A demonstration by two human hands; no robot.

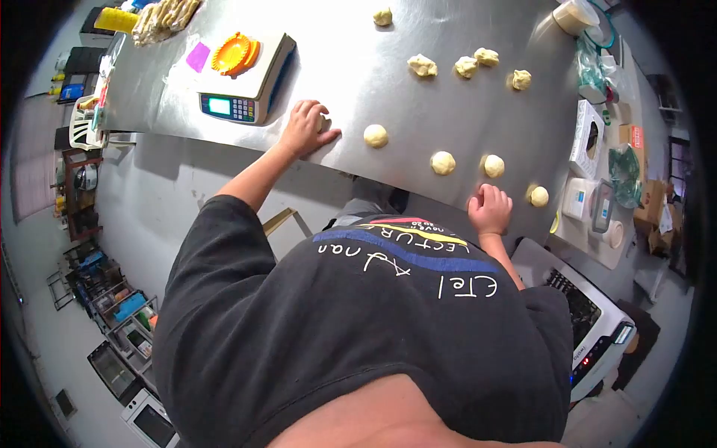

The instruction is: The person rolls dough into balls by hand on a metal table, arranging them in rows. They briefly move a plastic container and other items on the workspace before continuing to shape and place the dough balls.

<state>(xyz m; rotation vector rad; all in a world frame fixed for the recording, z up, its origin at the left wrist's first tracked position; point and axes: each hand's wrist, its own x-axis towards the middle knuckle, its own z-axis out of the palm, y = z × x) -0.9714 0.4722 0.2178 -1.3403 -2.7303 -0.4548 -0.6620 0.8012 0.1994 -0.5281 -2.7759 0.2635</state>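
Note:
My left hand (305,130) is at the table's front edge, just right of the kitchen scale. Its fingers are curved around a pale dough ball (322,124), mostly covered by the hand. My right hand (491,210) rests at the same edge with its fingers curled in; whatever may be under them is hidden. Just beyond it sits a smooth dough ball (494,166), and another dough ball (538,196) lies to its right. Between my hands are two more round balls, one dough ball (376,136) nearer the left and one dough ball (443,163) nearer the right.
Rough dough lumps (423,66) lie farther back on the steel table (328,45). The digital scale (237,95) bears an orange plastic mold (231,54). Containers (586,200) and bags stand on the right. An appliance (597,328) is beside me at lower right.

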